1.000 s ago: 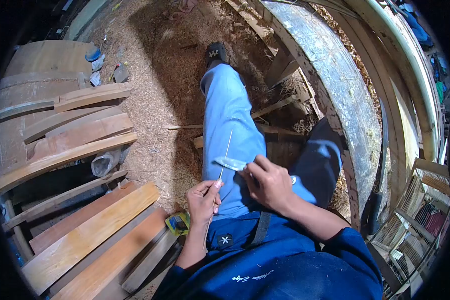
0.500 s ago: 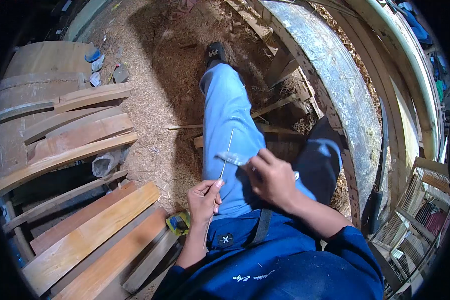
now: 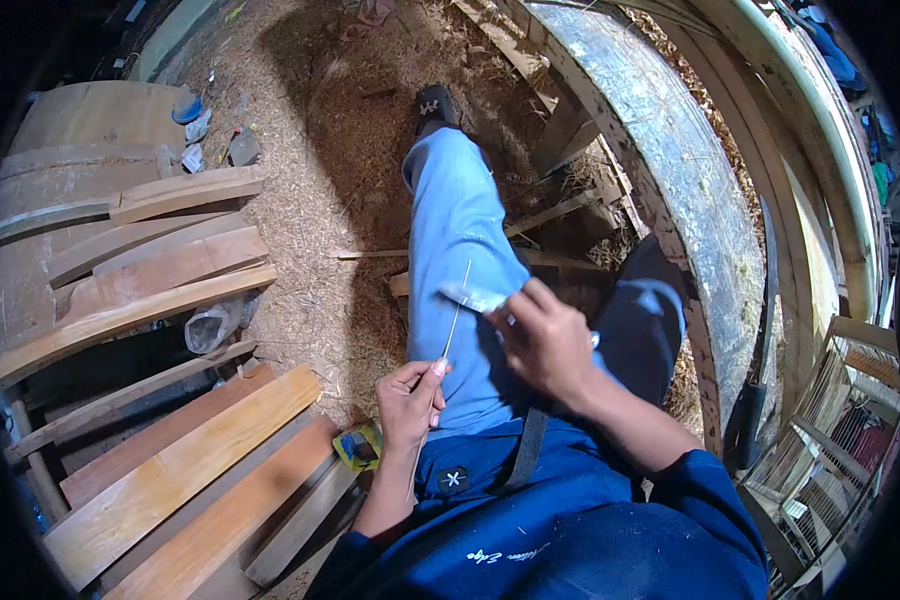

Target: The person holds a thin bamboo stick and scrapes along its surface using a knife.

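Observation:
My left hand [image 3: 408, 405] pinches a thin pale stick [image 3: 454, 325] between thumb and fingers. The stick slants up over my thigh, and its lower end runs down along my left wrist. Closed round a knife, my right hand [image 3: 547, 340] is a little higher and to the right. The knife's flat, shiny blade [image 3: 478, 298] points left and crosses the upper part of the stick. My fingers hide most of its handle. I cannot tell whether the edge is pressed into the stick. Under both hands is my leg in light blue jeans [image 3: 457, 215].
Wooden planks [image 3: 185, 455] and curved boards [image 3: 160, 270] lie stacked at the left. A yellow packet [image 3: 358, 447] is beside my left forearm. Shavings cover the floor [image 3: 300, 220]. A large curved panel [image 3: 660, 130] stands close on the right, with a slatted wooden frame [image 3: 820, 450] below.
My right hand has moved slightly up with the knife, and the blade has slid further up along the stick and tilted. The left hand stays nearly still, holding the stick.

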Demonstrator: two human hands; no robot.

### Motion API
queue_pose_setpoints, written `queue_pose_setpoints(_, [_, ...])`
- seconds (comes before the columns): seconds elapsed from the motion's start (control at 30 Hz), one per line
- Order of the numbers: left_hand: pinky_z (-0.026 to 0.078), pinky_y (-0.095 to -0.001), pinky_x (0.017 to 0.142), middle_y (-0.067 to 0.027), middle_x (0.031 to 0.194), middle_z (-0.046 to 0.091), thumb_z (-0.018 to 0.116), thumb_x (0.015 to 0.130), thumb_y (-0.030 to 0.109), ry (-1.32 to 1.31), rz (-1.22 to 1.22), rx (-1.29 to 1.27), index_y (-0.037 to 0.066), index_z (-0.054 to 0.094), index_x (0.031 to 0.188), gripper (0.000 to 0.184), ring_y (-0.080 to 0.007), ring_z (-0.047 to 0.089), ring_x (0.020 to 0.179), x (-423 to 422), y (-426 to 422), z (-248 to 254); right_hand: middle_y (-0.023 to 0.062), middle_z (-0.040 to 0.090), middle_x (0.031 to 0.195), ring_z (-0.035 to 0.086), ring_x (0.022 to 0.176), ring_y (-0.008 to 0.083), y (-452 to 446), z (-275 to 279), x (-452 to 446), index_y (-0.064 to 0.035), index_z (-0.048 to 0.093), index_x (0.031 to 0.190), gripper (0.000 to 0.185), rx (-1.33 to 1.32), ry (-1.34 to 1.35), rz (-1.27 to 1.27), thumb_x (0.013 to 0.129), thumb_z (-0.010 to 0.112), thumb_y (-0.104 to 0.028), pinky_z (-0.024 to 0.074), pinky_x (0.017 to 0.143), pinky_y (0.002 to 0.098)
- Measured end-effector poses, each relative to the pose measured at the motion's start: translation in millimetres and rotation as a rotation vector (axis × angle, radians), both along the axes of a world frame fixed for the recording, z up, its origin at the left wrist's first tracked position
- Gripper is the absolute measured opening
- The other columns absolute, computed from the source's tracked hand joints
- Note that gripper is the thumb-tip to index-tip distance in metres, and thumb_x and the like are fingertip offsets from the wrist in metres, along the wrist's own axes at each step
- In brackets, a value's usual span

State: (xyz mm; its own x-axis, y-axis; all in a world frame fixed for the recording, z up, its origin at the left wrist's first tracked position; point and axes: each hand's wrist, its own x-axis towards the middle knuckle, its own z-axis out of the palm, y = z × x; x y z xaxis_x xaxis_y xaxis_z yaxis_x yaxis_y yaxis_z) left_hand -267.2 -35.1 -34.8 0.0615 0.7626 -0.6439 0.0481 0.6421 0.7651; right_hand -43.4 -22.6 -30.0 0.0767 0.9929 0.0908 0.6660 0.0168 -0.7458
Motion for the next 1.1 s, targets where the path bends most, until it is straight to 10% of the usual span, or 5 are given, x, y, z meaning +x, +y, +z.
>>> queue_pose_setpoints(1.1, [0.028,-0.0204,0.034,-0.0028,0.053,0.056,0.071,0.094,0.017,-0.006,-0.001,0.024,-0.001,0.071,0.09,0.019,-0.0049,0.041,0.035,1.9,0.6,-0.4,0.0106,0.054,0.077,0.059,0.057,0.0331,3.4,-19.6,-22.7,-0.0051,0.062,0.081,0.013,0.103,0.102,0.017,0.082,0.074,-0.008,0.0462,0.05,0.0436])
